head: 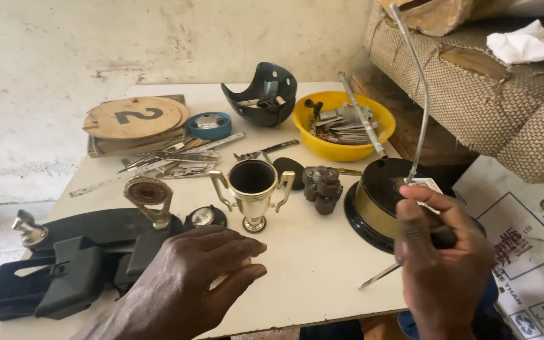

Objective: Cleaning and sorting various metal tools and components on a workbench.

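The right hand (439, 252), at the lower right of the frame, pinches a thin bent metal rod (418, 94) with closed fingers, probably keeping it clear of the cluttered white table (322, 264). The rod's long axis runs nearly upright, curving toward the upper centre-right. The left hand (203, 271) rests loosely curled and empty at lower centre, near the small gold trophy cup (253, 192), seemingly bracing.

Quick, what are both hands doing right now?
Left hand: resting on the white table, closed on nothing visible.
Right hand: shut on a thin bent metal rod.
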